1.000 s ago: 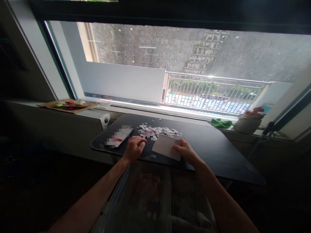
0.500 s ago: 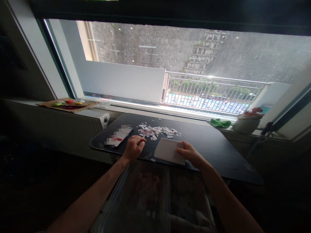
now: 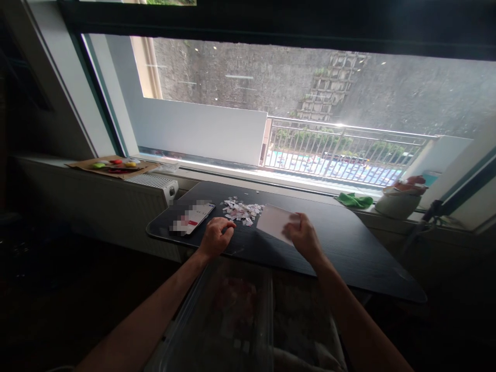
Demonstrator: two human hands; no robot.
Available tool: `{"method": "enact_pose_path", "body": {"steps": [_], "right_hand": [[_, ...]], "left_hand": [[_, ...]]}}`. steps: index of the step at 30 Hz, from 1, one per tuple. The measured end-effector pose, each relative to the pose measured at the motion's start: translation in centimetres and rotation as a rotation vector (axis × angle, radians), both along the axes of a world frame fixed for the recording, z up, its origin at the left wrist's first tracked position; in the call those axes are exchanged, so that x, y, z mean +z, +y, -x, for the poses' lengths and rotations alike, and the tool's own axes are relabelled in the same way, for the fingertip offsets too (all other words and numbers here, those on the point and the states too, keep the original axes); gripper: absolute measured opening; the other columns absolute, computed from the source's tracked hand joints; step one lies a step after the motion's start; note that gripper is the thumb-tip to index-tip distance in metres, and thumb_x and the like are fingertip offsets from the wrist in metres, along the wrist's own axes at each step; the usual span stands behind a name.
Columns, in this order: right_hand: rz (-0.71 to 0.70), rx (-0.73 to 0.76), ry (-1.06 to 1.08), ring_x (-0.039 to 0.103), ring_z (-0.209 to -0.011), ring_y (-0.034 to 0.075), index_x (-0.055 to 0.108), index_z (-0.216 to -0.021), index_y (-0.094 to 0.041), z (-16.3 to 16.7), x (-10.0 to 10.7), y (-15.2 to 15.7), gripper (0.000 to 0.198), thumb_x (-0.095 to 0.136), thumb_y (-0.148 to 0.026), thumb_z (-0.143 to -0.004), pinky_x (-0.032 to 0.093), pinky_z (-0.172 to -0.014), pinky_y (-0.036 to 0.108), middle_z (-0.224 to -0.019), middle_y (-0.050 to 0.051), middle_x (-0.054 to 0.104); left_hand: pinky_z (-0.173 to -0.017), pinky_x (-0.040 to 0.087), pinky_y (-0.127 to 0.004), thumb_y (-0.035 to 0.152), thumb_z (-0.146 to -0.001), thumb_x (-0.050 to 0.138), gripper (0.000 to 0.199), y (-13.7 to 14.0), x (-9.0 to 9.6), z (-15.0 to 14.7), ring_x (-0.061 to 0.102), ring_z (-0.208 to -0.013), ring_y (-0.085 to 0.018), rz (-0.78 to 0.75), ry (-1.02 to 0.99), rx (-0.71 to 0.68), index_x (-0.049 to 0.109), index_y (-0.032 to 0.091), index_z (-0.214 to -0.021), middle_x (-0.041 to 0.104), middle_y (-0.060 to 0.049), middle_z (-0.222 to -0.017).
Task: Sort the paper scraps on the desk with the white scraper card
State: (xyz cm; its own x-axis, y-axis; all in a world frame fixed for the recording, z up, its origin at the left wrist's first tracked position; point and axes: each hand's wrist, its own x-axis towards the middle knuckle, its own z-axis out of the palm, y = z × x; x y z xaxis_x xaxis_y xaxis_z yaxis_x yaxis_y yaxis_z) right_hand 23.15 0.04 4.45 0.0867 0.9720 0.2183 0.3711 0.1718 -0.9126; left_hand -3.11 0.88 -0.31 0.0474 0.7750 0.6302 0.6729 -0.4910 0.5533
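Note:
My right hand (image 3: pixel 304 235) grips a flat white scraper (image 3: pixel 273 222) by its right side, tilted over the dark table; the hand is smeared by motion. The scraper's left edge is beside a pile of small torn paper scraps (image 3: pixel 242 211) and covers part of it. My left hand (image 3: pixel 217 236) rests near the table's front edge in a loose fist, and its inside is hidden. Left of that fist lies a phone (image 3: pixel 201 217), partly blurred out. Below the table edge stands a clear plastic tub (image 3: pixel 270 310) with a few pale scraps (image 3: pixel 242 343) in it.
The black table (image 3: pixel 349 248) reaches to the window sill. On the sill are a green cloth (image 3: pixel 354 200) and a pale bag or pot (image 3: pixel 399 201) at right. A radiator (image 3: pixel 155 191) and a board with coloured pieces (image 3: pixel 112 165) are at left.
My right hand has lifted the scraper from the front edge and moved it away from me, up to the pile's right part. The scrap by the edge is gone from there. My left hand stays put.

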Motion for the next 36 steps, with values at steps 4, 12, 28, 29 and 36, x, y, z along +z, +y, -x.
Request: {"method": "enact_pose_path", "body": {"steps": [4,12,28,29,36], "right_hand": [[-0.122,0.008,-0.067,0.070,-0.082,0.021,0.048,-0.110,-0.022,2.6,0.5,2.7,0.026,0.050,-0.025,-0.084,0.056,-0.074,0.039,-0.098,0.007,0.070],[-0.166,0.091,-0.203,0.070,-0.074,0.021,0.050,-0.105,-0.022,1.8,0.0,2.3,0.023,0.052,-0.024,-0.082,0.055,-0.071,0.039,-0.101,0.009,0.071],[-0.195,0.183,-0.203,0.069,-0.078,0.022,0.050,-0.103,-0.023,3.2,0.3,2.8,0.022,0.053,-0.021,-0.081,0.054,-0.077,0.040,-0.086,0.006,0.071],[-0.183,0.189,-0.195,0.069,-0.077,0.022,0.049,-0.104,-0.023,2.2,0.2,2.0,0.023,0.054,-0.023,-0.081,0.054,-0.076,0.039,-0.087,0.005,0.071],[-0.115,0.016,-0.066,0.069,-0.069,0.021,0.048,-0.105,-0.022,-2.2,-0.3,-0.8,0.032,0.056,-0.032,-0.077,0.056,-0.067,0.039,-0.090,0.006,0.069]], "left_hand": [[-0.090,0.048,-0.037,0.023,-0.078,0.049,0.020,0.0,0.0,0.1,0.063,-0.093,-0.022,-0.004,0.002,0.002,0.069,0.022,-0.078,0.072,-0.003,-0.085],[-0.090,0.048,-0.038,0.025,-0.080,0.048,0.021,-0.1,0.1,0.1,0.063,-0.094,-0.022,0.001,-0.010,-0.009,0.069,0.022,-0.079,0.072,-0.004,-0.086],[-0.089,0.049,-0.038,0.027,-0.081,0.047,0.024,-0.3,0.3,0.4,0.063,-0.096,-0.023,-0.003,-0.015,-0.009,0.070,0.021,-0.082,0.072,-0.005,-0.089],[-0.090,0.049,-0.038,0.027,-0.081,0.047,0.024,-0.3,0.3,0.4,0.063,-0.096,-0.023,-0.003,-0.020,-0.012,0.070,0.021,-0.081,0.072,-0.005,-0.088],[-0.090,0.049,-0.038,0.026,-0.078,0.046,0.022,-0.5,0.6,0.2,0.063,-0.093,-0.022,0.005,-0.031,-0.004,0.068,0.022,-0.078,0.072,-0.003,-0.084]]}}
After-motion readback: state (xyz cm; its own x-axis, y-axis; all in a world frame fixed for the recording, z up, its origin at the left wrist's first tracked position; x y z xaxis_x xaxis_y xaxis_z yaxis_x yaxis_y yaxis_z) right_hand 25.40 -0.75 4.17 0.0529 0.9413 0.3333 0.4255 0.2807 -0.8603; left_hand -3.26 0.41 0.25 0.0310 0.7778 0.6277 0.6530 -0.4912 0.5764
